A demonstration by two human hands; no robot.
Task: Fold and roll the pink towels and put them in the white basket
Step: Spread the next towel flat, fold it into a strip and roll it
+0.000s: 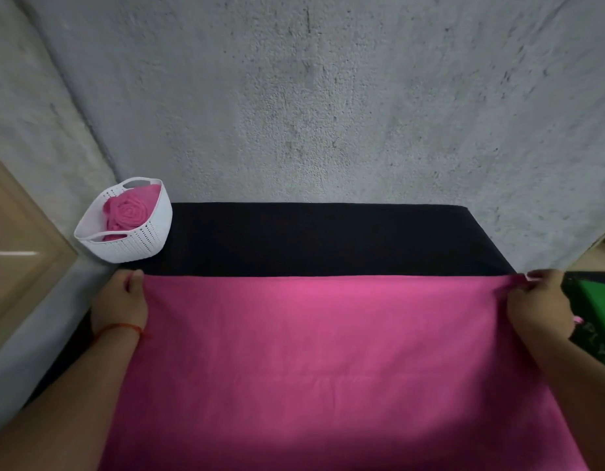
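- One white basket (137, 243) stands at the far left corner of the black table (311, 239), with a rolled pink towel (127, 210) showing inside it, its spiral end up.
- The left hand (120, 300) pinches the far left corner of the flat pink towel (321, 351), with the thumb on top and the fingers tucked under the edge.
- That towel lies spread across the near half of the table, its far edge pulled straight between the two hands.
- It looks soft, light and limp, so it will likely sag if lifted anywhere but its corners, and those seem the best places to hold it for a clean fold.
- The right hand (539, 304) pinches the far right corner, fingertips bunching the cloth.
- A green object (596, 294) sits just beyond the right hand.
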